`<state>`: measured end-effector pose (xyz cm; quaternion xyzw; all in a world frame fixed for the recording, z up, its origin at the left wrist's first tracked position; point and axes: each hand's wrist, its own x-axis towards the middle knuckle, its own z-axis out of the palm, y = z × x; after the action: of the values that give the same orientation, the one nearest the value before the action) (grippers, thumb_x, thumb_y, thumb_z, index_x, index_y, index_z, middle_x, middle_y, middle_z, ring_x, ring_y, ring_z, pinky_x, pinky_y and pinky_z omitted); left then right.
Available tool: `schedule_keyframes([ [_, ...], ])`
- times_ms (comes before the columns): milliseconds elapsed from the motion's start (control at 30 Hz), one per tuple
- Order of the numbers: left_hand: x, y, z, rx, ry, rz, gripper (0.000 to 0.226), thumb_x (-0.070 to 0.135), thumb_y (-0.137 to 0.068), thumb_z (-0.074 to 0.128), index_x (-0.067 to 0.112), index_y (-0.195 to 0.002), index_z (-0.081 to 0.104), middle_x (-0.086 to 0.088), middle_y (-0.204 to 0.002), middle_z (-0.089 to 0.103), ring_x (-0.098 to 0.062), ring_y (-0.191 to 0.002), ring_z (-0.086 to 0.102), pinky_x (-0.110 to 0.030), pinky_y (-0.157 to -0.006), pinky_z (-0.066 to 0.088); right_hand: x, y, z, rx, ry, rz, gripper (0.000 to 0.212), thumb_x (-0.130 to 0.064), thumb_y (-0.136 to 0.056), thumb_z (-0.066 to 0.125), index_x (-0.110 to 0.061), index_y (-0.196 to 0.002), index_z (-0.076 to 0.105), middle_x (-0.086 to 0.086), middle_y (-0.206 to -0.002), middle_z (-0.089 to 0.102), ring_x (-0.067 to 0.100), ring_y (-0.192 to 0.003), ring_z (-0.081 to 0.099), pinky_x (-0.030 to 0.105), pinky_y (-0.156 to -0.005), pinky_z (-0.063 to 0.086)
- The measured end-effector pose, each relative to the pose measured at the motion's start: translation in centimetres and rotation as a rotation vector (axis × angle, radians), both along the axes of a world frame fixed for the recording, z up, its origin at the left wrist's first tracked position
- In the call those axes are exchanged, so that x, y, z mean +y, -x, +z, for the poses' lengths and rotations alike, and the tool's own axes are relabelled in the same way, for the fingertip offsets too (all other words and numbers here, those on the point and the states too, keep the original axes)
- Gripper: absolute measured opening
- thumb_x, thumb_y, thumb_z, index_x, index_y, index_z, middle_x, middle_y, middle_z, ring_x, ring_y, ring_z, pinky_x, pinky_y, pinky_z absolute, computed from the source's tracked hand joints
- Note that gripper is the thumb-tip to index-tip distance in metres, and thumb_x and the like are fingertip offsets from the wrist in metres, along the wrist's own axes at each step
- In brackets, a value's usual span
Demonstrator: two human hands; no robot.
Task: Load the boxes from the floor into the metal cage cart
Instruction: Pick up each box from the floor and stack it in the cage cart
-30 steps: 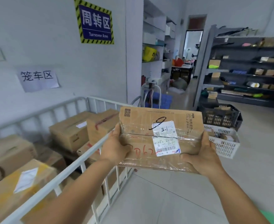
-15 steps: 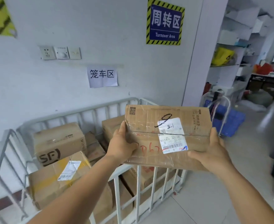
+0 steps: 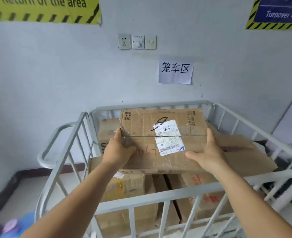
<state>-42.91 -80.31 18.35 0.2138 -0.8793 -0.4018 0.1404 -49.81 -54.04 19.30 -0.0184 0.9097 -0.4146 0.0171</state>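
Observation:
I hold a flat, taped cardboard box [image 3: 164,140] with a white shipping label and a handwritten 9, over the inside of the grey metal cage cart [image 3: 141,193]. My left hand [image 3: 117,150] grips the box's left end, thumb on top. My right hand [image 3: 207,152] grips its right end the same way. Both forearms reach over the cart's near rail. Below the held box lie several brown cardboard boxes [image 3: 129,189] stacked in the cart, and one wide box [image 3: 245,152] sits just under it to the right.
The cart stands against a pale wall bearing a paper sign [image 3: 175,69] and a socket panel [image 3: 136,41]. Its curved push handle [image 3: 49,148] is on the left. Something blue and blurred [image 3: 16,225] lies on the floor at the lower left.
The view has swung left to face the cart squarely. The held box has moved from beside the cart's rail to above the boxes inside it. Both hands keep their grip.

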Motion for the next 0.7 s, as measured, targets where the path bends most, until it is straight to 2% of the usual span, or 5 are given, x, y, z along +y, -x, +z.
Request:
schedule_keyframes([
  [100,-4.5,0.5,-0.9,-0.076,0.024,0.08,0.06,0.027,-0.08,0.073,0.022,-0.129,0.04,0.002,-0.113,0.057,-0.02,-0.092,0.053,-0.03,-0.073,0.042,-5.0,1.9,-1.6,-0.048,-0.025,0.077,0.115,-0.031,-0.074,0.08,-0.031,-0.155,-0.002,0.0,-0.16,0.02,0.025,-0.141,0.033,0.039,-0.104,0.038],
  [200,-8.8,1.1,-2.2,-0.163,0.035,0.141,0.074,0.035,-0.075,0.076,0.022,-0.136,0.037,-0.003,-0.119,0.059,-0.027,-0.101,0.059,-0.037,-0.082,0.05,-9.8,3.7,-3.4,-0.119,-0.029,0.134,0.114,-0.032,-0.074,0.079,-0.031,-0.156,0.0,-0.001,-0.161,0.02,0.025,-0.142,0.032,0.04,-0.108,0.037],
  [333,-13.5,2.1,-4.4,-0.228,0.009,0.182,0.072,0.035,-0.075,0.077,0.021,-0.134,0.039,-0.004,-0.117,0.061,-0.026,-0.099,0.06,-0.038,-0.081,0.052,-15.2,6.0,-5.9,-0.189,-0.058,0.182,0.115,-0.037,-0.072,0.079,-0.03,-0.156,0.0,-0.004,-0.16,0.02,0.026,-0.141,0.033,0.041,-0.111,0.035],
  [467,-16.8,3.1,-6.8,-0.299,-0.032,0.206,0.08,0.038,-0.072,0.078,0.023,-0.139,0.036,-0.003,-0.119,0.061,-0.027,-0.101,0.061,-0.042,-0.084,0.054,-18.8,8.1,-8.3,-0.254,-0.109,0.212,0.117,-0.04,-0.07,0.08,-0.029,-0.156,0.001,-0.004,-0.16,0.021,0.026,-0.14,0.032,0.042,-0.112,0.034],
  [700,-19.4,4.7,-10.6,-0.359,-0.101,0.21,0.075,0.033,-0.073,0.079,0.02,-0.135,0.038,-0.001,-0.115,0.062,-0.021,-0.094,0.061,-0.034,-0.076,0.053,-21.9,10.7,-11.1,-0.335,-0.159,0.222,0.122,-0.038,-0.065,0.082,-0.029,-0.156,0.001,-0.004,-0.157,0.025,0.026,-0.137,0.035,0.047,-0.11,0.037],
])
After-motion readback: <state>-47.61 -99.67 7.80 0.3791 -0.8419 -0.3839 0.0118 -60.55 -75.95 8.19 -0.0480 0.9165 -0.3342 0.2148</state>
